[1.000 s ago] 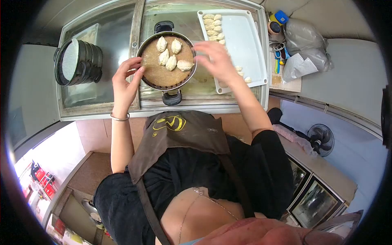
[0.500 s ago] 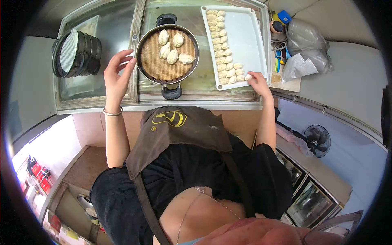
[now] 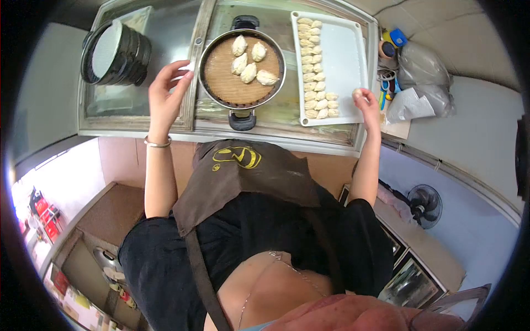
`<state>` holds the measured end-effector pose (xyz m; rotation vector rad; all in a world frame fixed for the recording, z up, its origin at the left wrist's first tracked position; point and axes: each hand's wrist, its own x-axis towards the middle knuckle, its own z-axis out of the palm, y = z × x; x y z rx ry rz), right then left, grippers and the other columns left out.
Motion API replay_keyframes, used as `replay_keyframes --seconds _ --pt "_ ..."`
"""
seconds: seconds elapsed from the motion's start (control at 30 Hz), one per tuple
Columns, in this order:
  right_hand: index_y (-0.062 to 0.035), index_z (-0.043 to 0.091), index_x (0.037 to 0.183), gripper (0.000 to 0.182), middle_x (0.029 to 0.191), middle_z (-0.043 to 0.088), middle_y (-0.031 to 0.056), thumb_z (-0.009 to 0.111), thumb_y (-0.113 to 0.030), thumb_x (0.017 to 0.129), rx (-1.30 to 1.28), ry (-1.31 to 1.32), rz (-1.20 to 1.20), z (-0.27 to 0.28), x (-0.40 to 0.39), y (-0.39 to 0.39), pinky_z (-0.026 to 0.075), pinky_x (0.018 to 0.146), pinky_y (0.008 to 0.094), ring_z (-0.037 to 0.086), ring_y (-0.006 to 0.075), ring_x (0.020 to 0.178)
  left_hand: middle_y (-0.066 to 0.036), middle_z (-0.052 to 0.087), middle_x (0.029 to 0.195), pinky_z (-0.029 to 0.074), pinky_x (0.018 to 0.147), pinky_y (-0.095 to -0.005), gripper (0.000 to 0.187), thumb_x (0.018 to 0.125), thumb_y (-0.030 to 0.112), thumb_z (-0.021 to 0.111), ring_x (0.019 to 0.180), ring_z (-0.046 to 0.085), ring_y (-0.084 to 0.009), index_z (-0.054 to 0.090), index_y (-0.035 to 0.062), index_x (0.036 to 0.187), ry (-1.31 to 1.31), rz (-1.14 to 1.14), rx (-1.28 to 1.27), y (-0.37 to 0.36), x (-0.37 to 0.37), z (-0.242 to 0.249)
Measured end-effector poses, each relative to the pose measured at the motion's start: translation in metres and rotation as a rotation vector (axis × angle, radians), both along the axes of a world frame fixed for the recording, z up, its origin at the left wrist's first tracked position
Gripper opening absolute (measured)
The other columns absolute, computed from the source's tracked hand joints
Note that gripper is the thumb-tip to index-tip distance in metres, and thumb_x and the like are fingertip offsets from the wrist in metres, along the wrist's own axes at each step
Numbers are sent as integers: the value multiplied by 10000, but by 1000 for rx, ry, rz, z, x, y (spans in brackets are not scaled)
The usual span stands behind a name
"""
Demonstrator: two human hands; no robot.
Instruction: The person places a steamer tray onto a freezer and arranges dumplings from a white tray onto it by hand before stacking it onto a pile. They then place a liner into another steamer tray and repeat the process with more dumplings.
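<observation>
A dumpling (image 3: 357, 92) is pinched in the fingertips of my right hand (image 3: 367, 105), just above the right part of the white tray (image 3: 345, 60). Pleated dumplings (image 3: 309, 71) stand in close rows along that tray's left side. To the left is a round two-handled steamer pot (image 3: 202, 83) with a tan mesh liner (image 3: 226, 91). Several larger dumplings (image 3: 248, 73) lie spaced out on the liner. My left hand (image 3: 168, 94) hovers beside the pot's left rim, thumb and fingers curved and apart. A pale spot shows between its fingertips, too small to make out.
Stacked dark steamer rings (image 3: 130, 58) with a white mesh stand at the far left of the glass-topped counter (image 3: 171, 49). Beyond the tray on the right are scissors (image 3: 386, 87), a tape measure (image 3: 396, 37) and grey plastic bags (image 3: 417, 63). A wooden frame strip (image 3: 200, 33) divides the glass.
My right hand has lifted a dumpling from the end of the tray's rows and moved up and right. The left hand stays beside the pot. The whole view has shifted a little.
</observation>
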<state>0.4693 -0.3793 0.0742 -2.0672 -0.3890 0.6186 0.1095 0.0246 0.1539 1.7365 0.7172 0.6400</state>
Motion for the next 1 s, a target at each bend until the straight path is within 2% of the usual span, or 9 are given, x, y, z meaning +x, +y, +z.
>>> replay_keyframes --seconds 0.07,0.13,0.27,0.37,0.53,0.67,0.77,0.87,1.0 --pt "-25 608 1189 416 1091 649 49 748 -217 849 255 119 -65 32 -14 43 508 771 283 605 120 867 -67 658 1074 529 827 -270 271 899 92 691 954 648 -130 654 0 1151 -23 -38 -56 -5 8 1" --pt "-13 580 1227 442 1099 648 54 735 -203 859 414 61 199 75 -44 103 517 797 301 613 132 900 -66 661 1065 534 825 -278 269 892 92 694 953 653 -132 664 22 1150 -40 -51 -58 -10 16 4" --pt "-76 613 1213 414 1117 648 33 741 -182 834 257 -161 615 119 -107 213 506 841 275 622 130 957 -75 651 1090 538 831 -280 276 886 96 698 954 663 -143 666 25 1150 -34 -40 -23 -12 18 18" --pt "-61 665 1056 342 1035 686 102 726 -281 801 190 -714 863 107 -142 273 493 848 387 637 279 936 -78 650 1087 537 825 -272 276 887 96 699 956 661 -144 663 15 1148 -34 -20 -23 -4 8 17" --pt "-105 684 1077 344 1028 674 76 711 -317 808 -235 -996 1015 84 -170 314 410 919 414 578 251 1065 -69 646 1087 531 820 -265 268 888 76 694 953 658 -139 660 7 1145 -30 54 -34 -1 -8 15" --pt "-142 638 1212 427 1230 595 77 699 -353 845 147 -931 808 81 -153 283 373 992 452 530 270 1164 -49 666 1027 521 817 -251 278 899 65 682 940 640 -117 648 17 1171 -8 64 -25 3 -13 1" --pt "-94 658 1175 327 1178 637 107 664 -269 899 332 -585 453 76 -103 231 428 992 392 583 260 1129 -49 665 1036 508 822 -239 288 906 71 680 944 628 -113 639 17 1187 12 60 -17 7 -18 -3" --pt "-32 649 1166 267 1134 669 152 581 -172 949 227 -419 -44 9 -40 138 462 958 331 621 268 1092 -55 660 1042 496 839 -242 289 920 97 672 956 614 -107 637 20 1196 34 51 -21 10 -17 -2" --pt "-11 624 1212 329 1237 634 177 486 -217 996 -119 -339 19 -49 -18 37 432 1017 367 601 306 1149 -57 657 1033 493 835 -236 293 922 105 670 948 614 -106 635 8 1196 3 25 -49 9 -8 -1"
